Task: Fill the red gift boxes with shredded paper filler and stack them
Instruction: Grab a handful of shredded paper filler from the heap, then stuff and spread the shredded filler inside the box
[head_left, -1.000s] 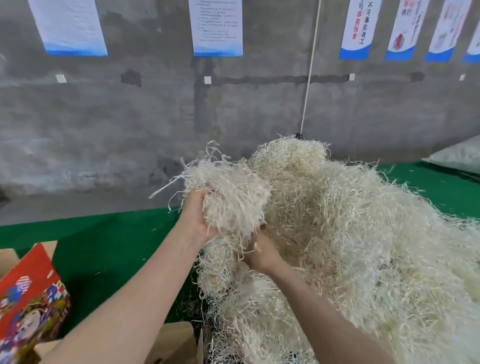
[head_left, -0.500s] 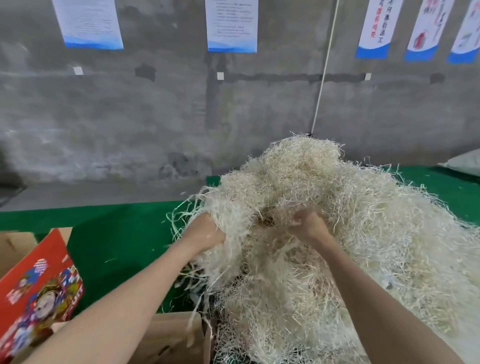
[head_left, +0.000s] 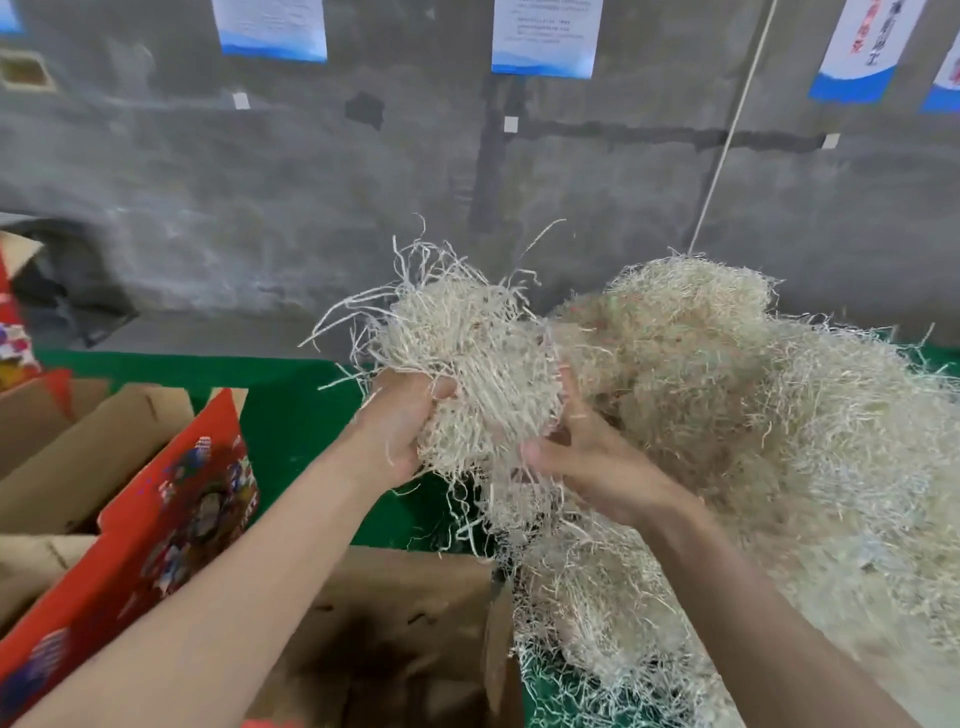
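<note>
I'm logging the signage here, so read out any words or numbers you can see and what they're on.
Nothing can be quoted.
Middle wall sheet: print too small to read.
Right banner: red and black Chinese characters, blurred, cut off.
Red gift box flap: colourful print, nothing legible.

Colour and pattern findings, head view.
Centre to right of frame, the shredded paper filler (head_left: 727, 415) is a uniform pale cream-straw. At lower left, the red gift box (head_left: 171, 519) is bright red with a blurred multicoloured print; its inner faces are plain brown cardboard. The tabletop (head_left: 291, 426) is solid green and the wall (head_left: 208, 208) mottled grey. Along the top edge, the posters (head_left: 272, 31) are white with blue lower bands; the upper-right poster (head_left: 867, 47) bears red and dark characters.
</note>
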